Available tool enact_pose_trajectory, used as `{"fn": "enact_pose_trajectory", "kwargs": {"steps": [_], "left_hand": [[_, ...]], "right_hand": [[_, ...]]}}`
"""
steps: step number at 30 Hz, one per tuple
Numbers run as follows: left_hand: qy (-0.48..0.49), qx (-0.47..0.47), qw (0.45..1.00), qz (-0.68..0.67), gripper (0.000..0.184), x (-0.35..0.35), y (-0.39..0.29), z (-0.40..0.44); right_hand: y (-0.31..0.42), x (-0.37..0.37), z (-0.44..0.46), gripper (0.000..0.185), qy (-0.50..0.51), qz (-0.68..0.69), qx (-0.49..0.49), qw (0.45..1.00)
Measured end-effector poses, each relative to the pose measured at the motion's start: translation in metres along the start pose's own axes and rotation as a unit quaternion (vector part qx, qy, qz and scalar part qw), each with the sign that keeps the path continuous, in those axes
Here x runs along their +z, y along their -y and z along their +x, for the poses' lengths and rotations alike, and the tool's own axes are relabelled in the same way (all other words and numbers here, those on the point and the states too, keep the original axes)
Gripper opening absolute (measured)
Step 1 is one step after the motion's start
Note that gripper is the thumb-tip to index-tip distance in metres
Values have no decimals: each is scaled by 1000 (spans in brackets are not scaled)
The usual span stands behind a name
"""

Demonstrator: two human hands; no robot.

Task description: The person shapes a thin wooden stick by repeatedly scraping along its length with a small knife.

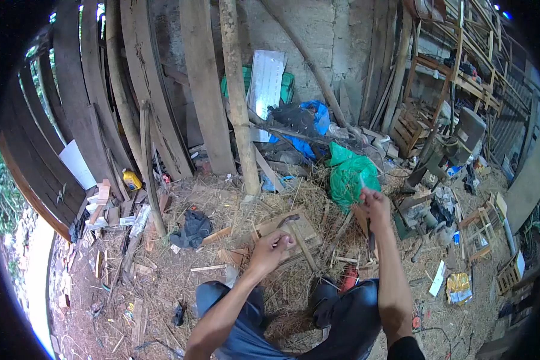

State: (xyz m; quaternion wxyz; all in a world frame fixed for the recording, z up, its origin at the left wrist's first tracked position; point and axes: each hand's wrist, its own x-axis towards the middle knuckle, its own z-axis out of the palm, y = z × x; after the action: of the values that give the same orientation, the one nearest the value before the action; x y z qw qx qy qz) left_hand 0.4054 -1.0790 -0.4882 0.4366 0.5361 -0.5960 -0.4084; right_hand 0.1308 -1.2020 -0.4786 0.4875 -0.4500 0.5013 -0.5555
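My left hand [271, 252] is raised over the wooden board [282, 231], its fingers curled together; what they hold, if anything, is too small to name. My right hand [376, 210] is closed in front of the green plastic bag [345, 171]. A thin pale tip shows above its fingers and a dark piece hangs below them, but I cannot make out the object. A hammer [302, 241] with a wooden handle lies on the board between my hands, its metal head near my left hand.
Red tool [349, 277] lies by my knees. Dark cloth [191, 229] and a yellow bottle [132, 179] are at left. A wooden post [239, 102] stands ahead; a yellow packet [458, 288] and a small wooden crate [510, 275] lie at right. Straw and wood scraps cover the ground.
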Motion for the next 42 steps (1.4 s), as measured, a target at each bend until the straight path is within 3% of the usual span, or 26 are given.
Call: {"fn": "enact_pose_trajectory", "kwargs": {"steps": [1,4,6,8,11,12,14,15,16,20,22,26,28,29,31,36,38,42], "left_hand": [[-9,-18,1000,-17,18,1,3,3],[4,-51,997,-59,18,5,-6,7],[12,-30,996,-83,18,10,-20,5],[22,-11,994,-106,19,10,-22,4],[61,-18,980,-186,20,10,-17,10],[56,-13,989,-137,20,8,-15,6],[51,-4,995,-86,19,7,-10,2],[13,41,999,-5,17,8,-8,0],[-25,86,993,76,15,9,-7,0],[-48,52,996,50,13,14,-17,2],[-83,77,992,64,13,17,-19,5],[-120,112,981,101,12,19,-25,0],[-164,222,954,119,11,22,-25,1],[-165,221,954,118,11,22,-24,1],[-98,122,983,97,12,20,-30,-1],[-66,94,990,81,13,14,-34,-1],[-68,92,992,61,14,12,-24,-5],[-37,74,995,55,16,3,-10,-1]], "right_hand": [[-2,-3,-1,19,-5,9,12,1000],[12,43,-41,20,141,33,32,989],[28,67,-63,20,190,29,41,981],[29,79,-74,20,307,100,90,942],[23,75,-64,18,249,38,33,967],[23,70,-63,18,248,39,39,967],[32,56,-50,20,151,118,44,981],[30,55,-45,22,125,147,57,980],[27,52,-44,22,125,146,54,980],[24,72,-65,19,166,87,49,981],[19,89,-82,17,253,66,90,961],[13,92,-77,18,303,96,143,937],[20,86,-74,20,294,85,166,937],[16,85,-71,20,292,78,158,940],[16,81,-68,20,291,49,149,944],[22,74,-65,23,260,15,117,958],[21,56,-45,23,142,1,45,989],[14,26,-22,20,141,98,113,979]]}}
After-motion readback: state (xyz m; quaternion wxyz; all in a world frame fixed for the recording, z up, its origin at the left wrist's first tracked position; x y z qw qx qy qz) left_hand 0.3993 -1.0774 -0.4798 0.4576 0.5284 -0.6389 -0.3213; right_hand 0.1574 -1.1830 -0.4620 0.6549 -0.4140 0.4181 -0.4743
